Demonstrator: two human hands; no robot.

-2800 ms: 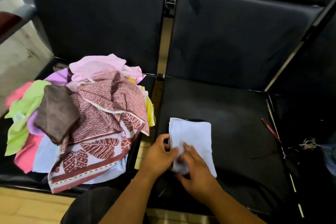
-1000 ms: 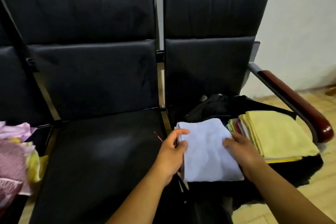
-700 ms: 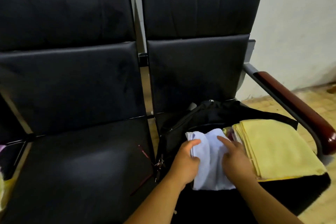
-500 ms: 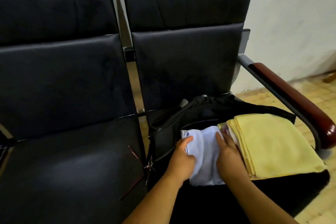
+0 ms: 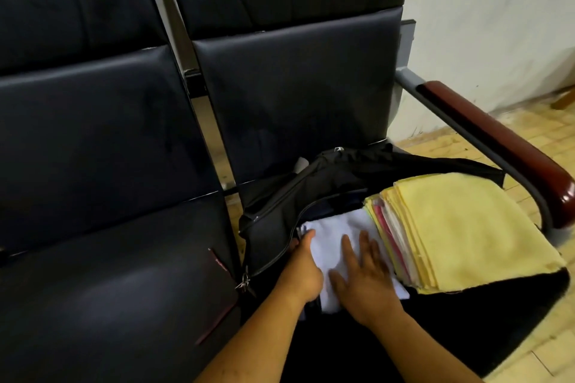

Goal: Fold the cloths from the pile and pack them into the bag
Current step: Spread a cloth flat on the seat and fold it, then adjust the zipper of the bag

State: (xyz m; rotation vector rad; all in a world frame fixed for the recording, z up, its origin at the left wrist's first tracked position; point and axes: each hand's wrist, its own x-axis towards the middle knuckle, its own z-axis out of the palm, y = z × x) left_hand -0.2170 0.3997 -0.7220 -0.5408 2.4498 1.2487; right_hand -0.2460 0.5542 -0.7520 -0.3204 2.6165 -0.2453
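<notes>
The black padded bench [image 5: 109,289] serves as the working surface. Its right-hand seat, beside the wooden armrest [image 5: 497,140], carries the bag [image 5: 280,221], probably so that the bag lies at a handy height and cannot tip. The bag is black and soft, lying on its side with the zip undone and its upper flap thrown back toward the seat back, which leaves a wide mouth facing the person. A stack of folded cloths [image 5: 466,233] fills the right part of that mouth. It has a yellow one on top, with pink and pale edges showing in layers down its left side, so packing appears well under way. The stack leans out over the bag's lip, which leaves a slot on its left. The pale cloth [image 5: 336,227] lies in that slot, touching the stack on one side and the bag's zip edge on the other. It is folded into a neat oblong, white to faintly blue, soft and a little fuzzy, with its near corner jutting out past the stack. The right hand [image 5: 364,277] rests flat on it with fingers [image 5: 365,242] spread and straight, most likely pressing it down so the fold holds. The left hand [image 5: 303,270] has its thumb on the cloth's left edge and its other fingers tucked out of sight below. It seems to pinch that edge and steer it in under the flap.
</notes>
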